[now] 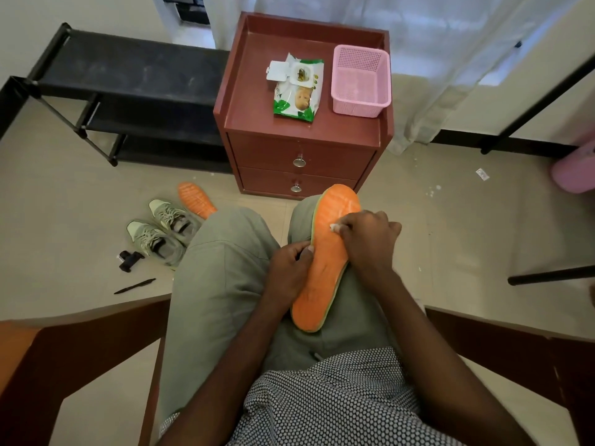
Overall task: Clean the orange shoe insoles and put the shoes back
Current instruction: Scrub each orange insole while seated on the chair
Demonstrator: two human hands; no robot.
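Note:
An orange insole (325, 262) lies lengthwise on my right thigh, toe end pointing away. My left hand (289, 272) grips its left edge near the middle. My right hand (370, 233) is curled round a small white wipe (333, 227) and presses it on the insole's upper half. A second orange insole (194, 199) lies on the floor past my left knee. Beside it stand two pale green sneakers (164, 230), side by side on the floor.
A red-brown bedside cabinet (299, 149) stands ahead, carrying an open wipes pack (297, 88) and a pink basket (360, 80). A black shoe rack (122, 91) is at the left. A black clip (128, 259) and pen (135, 285) lie on the floor. Wooden chair arms flank me.

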